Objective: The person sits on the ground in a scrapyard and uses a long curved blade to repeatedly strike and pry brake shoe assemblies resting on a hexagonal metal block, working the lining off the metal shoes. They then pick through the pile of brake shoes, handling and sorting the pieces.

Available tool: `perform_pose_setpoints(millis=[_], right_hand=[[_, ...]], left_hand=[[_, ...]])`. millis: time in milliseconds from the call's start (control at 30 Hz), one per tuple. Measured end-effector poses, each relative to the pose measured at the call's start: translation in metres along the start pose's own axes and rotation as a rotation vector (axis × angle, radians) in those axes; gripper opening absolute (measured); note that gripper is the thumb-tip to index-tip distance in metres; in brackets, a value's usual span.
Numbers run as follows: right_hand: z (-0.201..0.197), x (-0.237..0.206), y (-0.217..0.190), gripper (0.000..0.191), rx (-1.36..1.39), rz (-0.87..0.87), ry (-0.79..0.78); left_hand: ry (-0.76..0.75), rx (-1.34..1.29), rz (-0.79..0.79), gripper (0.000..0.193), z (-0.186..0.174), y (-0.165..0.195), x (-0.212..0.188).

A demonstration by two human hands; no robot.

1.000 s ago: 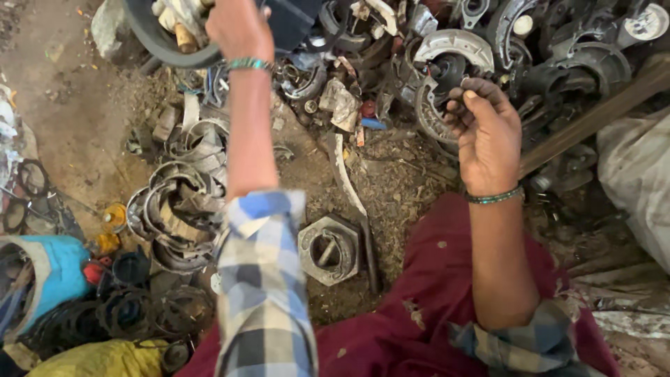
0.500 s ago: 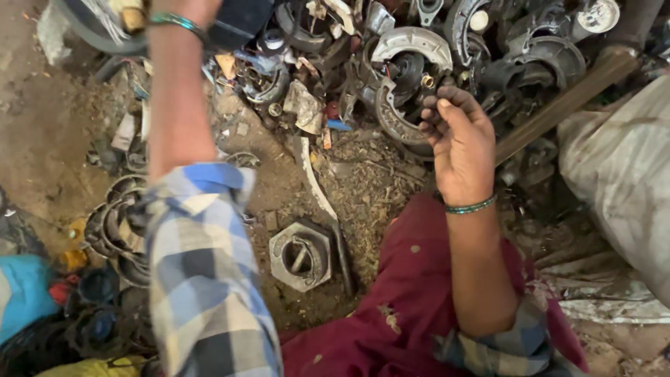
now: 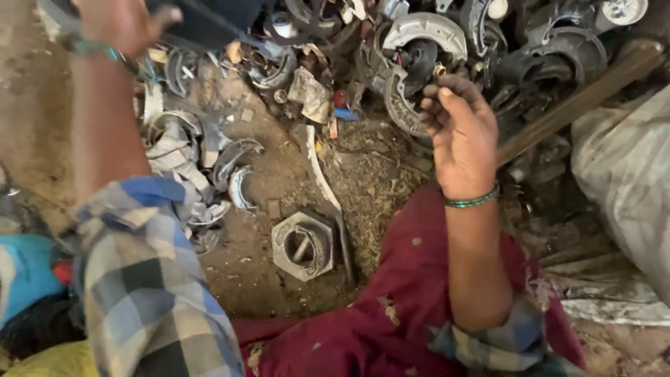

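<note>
The right hand (image 3: 460,132) hangs over the dirt floor (image 3: 279,167), fingers (image 3: 436,105) curled in a narrow grip. Something small may sit in them, but I cannot tell. Just past them, at about eleven o'clock, lies a curved grey metal brake shoe (image 3: 422,31) on the heap of dark metal scrap parts (image 3: 544,49). The left hand (image 3: 122,24) reaches up at the top edge, touching a dark round part; its grip is cut off, so I cannot tell. A grey six-sided metal nut (image 3: 303,244) lies low in the middle.
</note>
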State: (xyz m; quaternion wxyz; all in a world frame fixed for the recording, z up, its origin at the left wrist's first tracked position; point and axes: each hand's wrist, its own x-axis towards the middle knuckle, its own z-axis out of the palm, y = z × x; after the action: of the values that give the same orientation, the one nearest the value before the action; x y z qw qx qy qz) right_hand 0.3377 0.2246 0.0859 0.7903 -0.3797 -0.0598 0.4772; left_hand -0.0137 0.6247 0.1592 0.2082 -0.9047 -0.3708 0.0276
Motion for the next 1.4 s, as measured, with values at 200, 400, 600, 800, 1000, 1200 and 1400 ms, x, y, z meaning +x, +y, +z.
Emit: perform_pose_setpoints(millis=[200, 400, 600, 800, 1000, 1200, 1400], right_hand=[[-0.005, 0.003, -0.002, 0.013, 0.043, -0.018, 0.044], [0.008, 0.011, 0.01, 0.013, 0.055, 0.002, -0.007], [0.011, 0.012, 0.011, 0.013, 0.07, 0.03, 0.018], [0.011, 0.008, 0.008, 0.012, 0.072, 0.059, 0.014], [0.01, 0.009, 0.007, 0.012, 0.093, 0.081, 0.046], [0.008, 0.008, 0.009, 0.014, 0.129, 0.088, 0.033], [0.009, 0.005, 0.008, 0.013, 0.139, 0.086, 0.018]], left_hand=[[0.157, -0.261, -0.039, 0.027, 0.043, 0.015, -0.063], [0.199, -0.325, -0.133, 0.049, 0.026, 0.034, -0.072], [0.315, -1.638, -0.306, 0.063, -0.005, 0.138, -0.07], [0.19, -0.452, 0.201, 0.073, 0.026, 0.201, 0.0], [0.157, -0.552, -0.181, 0.052, 0.065, 0.225, 0.103], [-0.111, -0.565, -0.421, 0.043, 0.064, 0.232, 0.111], [0.19, -0.702, -0.501, 0.041, 0.061, 0.229, 0.084]])
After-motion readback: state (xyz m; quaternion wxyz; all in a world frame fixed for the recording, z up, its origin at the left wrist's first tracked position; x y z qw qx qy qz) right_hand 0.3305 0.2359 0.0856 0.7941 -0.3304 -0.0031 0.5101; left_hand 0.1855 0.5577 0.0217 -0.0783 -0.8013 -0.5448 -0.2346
